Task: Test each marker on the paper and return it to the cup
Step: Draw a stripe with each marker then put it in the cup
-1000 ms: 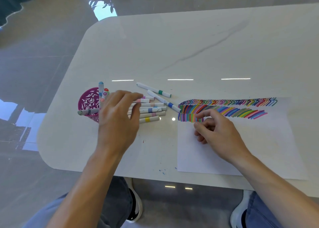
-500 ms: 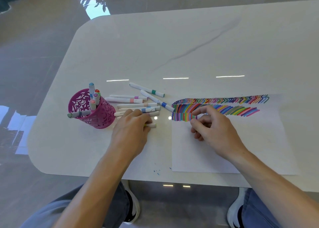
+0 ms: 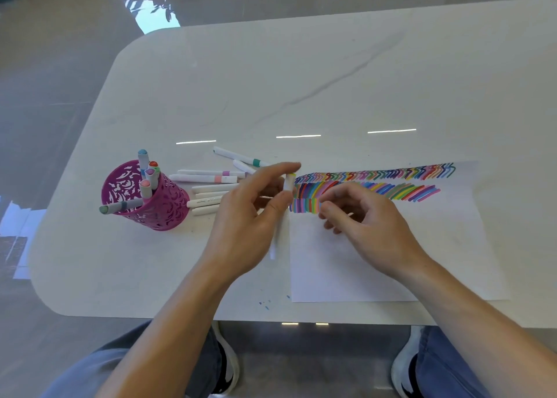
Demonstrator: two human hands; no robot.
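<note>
Left hand (image 3: 250,217) has lifted a white marker (image 3: 275,241) off the loose pile (image 3: 205,178) since 0.5 s ago and grips it at the paper's (image 3: 376,262) left edge. Our right hand (image 3: 370,226) hovers by the strokes (image 3: 376,176), fingers curled; can't tell if it's holding anything. Uncapping next, we reckon.

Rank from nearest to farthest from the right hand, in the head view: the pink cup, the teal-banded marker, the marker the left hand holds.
1. Held marker, just left of the right hand, gripped by the left hand.
2. Teal-banded marker, lying behind the left hand.
3. Pink cup, at the far left.
</note>
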